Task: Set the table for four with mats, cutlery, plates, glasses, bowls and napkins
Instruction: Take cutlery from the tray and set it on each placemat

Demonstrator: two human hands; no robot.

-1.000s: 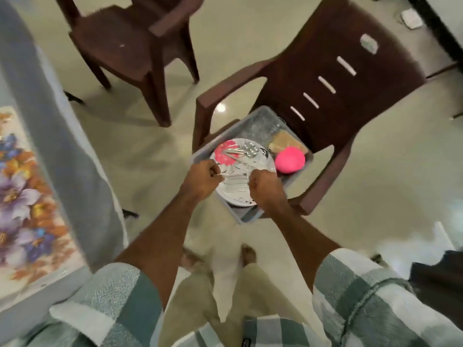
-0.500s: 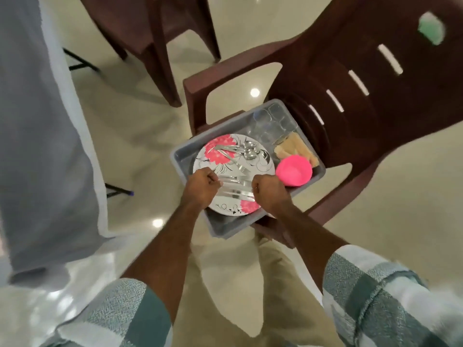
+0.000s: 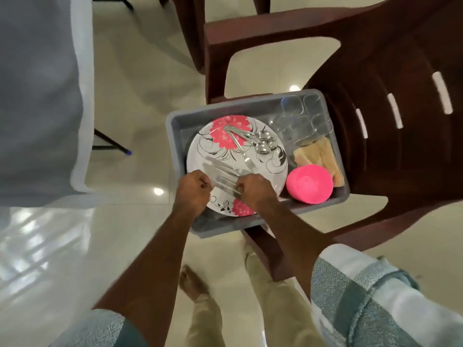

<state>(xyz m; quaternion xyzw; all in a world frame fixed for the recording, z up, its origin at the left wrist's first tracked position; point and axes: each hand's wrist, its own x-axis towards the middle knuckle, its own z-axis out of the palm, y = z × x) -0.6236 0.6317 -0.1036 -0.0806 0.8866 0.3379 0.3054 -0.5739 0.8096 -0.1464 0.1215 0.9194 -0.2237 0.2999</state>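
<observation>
**Steel cutlery being gathered from the supply bin**

Steel pieces are being picked up in the head view, the only view given. A grey bin (image 3: 175, 126) is resting on the seat of a brown plastic chair (image 3: 375, 58), and inside it a flowered plate (image 3: 273, 181) is lying with cutlery on top. A bundle of knives (image 3: 224, 177) is being held across the near part of the plate: the left hand (image 3: 194, 190) is gripping one end with curled fingers, and the right hand (image 3: 254, 187) is closed over the other end. Farther back on the plate, spoons (image 3: 263, 144) and a fork (image 3: 248, 159) are lying loose and untouched. Beside the plate, a pink bowl (image 3: 309, 184) is sitting upside down, tan napkins (image 3: 318, 152) are stacked behind it, and clear glasses (image 3: 300, 116) are standing in the far corner. A cloth-draped counter (image 3: 37, 96) is hanging into the left of the frame, well apart from the bin.

The cutlery step is judged to be in hand, with plates, glasses, bowls and napkins not yet taken out. Next, the bundle is probably to be lifted clear without dragging the plate or scattering the loose spoons, then carried to the counter. A firm, level hold is being called for, since smooth blades can slip from a loose grip.
</observation>
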